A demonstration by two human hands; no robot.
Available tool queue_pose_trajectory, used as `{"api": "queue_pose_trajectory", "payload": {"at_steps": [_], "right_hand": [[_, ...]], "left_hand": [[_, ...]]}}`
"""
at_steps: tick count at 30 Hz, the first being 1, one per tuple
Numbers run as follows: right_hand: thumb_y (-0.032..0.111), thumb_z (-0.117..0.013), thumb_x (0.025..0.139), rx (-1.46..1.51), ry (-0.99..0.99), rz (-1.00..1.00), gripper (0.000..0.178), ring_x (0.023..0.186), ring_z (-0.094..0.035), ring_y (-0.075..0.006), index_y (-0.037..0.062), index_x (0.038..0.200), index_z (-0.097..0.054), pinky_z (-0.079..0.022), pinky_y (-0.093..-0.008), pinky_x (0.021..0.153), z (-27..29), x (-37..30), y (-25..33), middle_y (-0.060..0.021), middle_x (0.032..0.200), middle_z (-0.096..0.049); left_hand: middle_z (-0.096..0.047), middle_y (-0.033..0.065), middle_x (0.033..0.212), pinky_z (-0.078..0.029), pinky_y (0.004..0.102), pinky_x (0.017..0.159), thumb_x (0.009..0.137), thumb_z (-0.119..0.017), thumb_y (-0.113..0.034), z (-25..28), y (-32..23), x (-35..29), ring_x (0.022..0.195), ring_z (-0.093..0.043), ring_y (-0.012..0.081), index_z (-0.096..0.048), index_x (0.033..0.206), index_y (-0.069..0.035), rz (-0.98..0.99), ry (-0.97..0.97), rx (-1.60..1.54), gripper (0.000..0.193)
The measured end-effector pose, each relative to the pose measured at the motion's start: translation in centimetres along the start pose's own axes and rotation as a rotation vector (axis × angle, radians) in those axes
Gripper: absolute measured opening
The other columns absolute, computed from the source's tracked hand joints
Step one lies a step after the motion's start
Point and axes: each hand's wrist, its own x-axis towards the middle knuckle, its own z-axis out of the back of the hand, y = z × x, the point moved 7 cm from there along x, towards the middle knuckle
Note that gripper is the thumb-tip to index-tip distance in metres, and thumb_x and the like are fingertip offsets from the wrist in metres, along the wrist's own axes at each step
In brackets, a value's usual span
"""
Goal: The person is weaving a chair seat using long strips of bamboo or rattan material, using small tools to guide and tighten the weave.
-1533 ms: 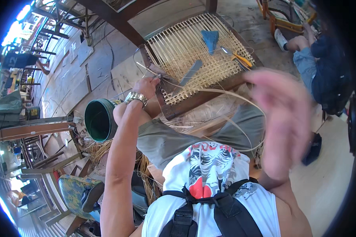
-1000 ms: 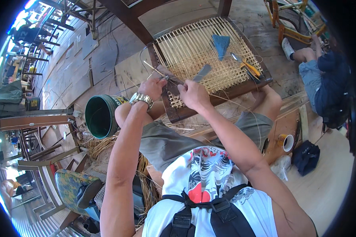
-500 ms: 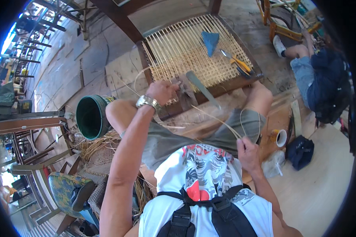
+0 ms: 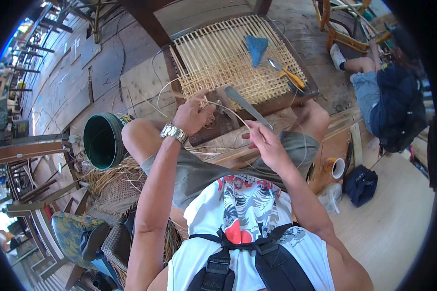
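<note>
A chair seat [image 4: 199,82] of woven pale cane in a dark wooden frame lies before my knees. My left hand [image 4: 193,118], with a metal watch on its wrist, is at the seat's near left edge, fingers closed about a thin cane strand [image 4: 228,107]. The strand runs taut to the right, where my right hand [image 4: 267,145] pinches it between thumb and forefinger above my lap. Its loose tail loops down by my right thigh. Between the hands and the weave, a flat grey metal blade [image 4: 247,106] rests across the near frame rail.
On the weave lie a blue cloth piece [image 4: 256,49] and yellow-handled pliers [image 4: 294,79]. A dark green bucket [image 4: 103,141] stands by my left knee, with cane scraps around it. At right are a mug [image 4: 336,167], a dark cap [image 4: 361,185] and another person seated [image 4: 393,97].
My right hand has moved up and leftward from beside my right hip to near the seat, bringing the strand along. My left hand stays at the seat edge, its fingers shifted slightly.
</note>
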Motion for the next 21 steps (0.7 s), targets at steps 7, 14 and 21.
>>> {"api": "queue_pose_trajectory", "payload": {"at_steps": [7,14,21], "right_hand": [[0.032,-0.05,0.104,0.329,0.012,-0.045,0.026,0.097,-0.062,-0.012,0.0067,0.105,-0.057,-0.053,-0.0288,0.083,-4.2,4.0,1.9,-0.0038,0.115,-0.058],[0.03,-0.054,0.103,0.113,-0.165,-0.065,0.026,0.055,-0.047,-0.0017,0.0082,0.089,-0.058,-0.037,-0.0168,0.047,0.5,2.8,4.7,0.0032,0.067,-0.052],[0.025,-0.054,0.103,0.12,-0.094,0.025,0.023,0.051,-0.038,-0.0008,0.0101,0.086,-0.055,-0.029,-0.0179,0.045,-1.8,1.6,6.1,0.0069,0.063,-0.045]], "left_hand": [[-0.067,0.0077,0.071,-0.047,0.0295,0.055,0.093,-0.067,-0.027,2.3,1.7,-0.7,0.057,-0.059,0.012,-0.056,0.134,-0.011,0.064,-0.093,-0.226,0.046],[-0.067,0.0014,0.08,-0.044,0.0244,0.057,0.093,-0.069,-0.035,8.0,3.0,-6.5,0.068,-0.056,0.0061,-0.063,0.121,0.003,0.154,-0.484,-0.291,0.048],[-0.067,-0.0008,0.09,-0.048,0.0221,0.068,0.098,-0.064,-0.028,0.0,-7.5,-6.4,0.075,-0.058,0.0052,-0.069,0.112,0.0,-0.005,-0.129,-0.908,0.031]]}}
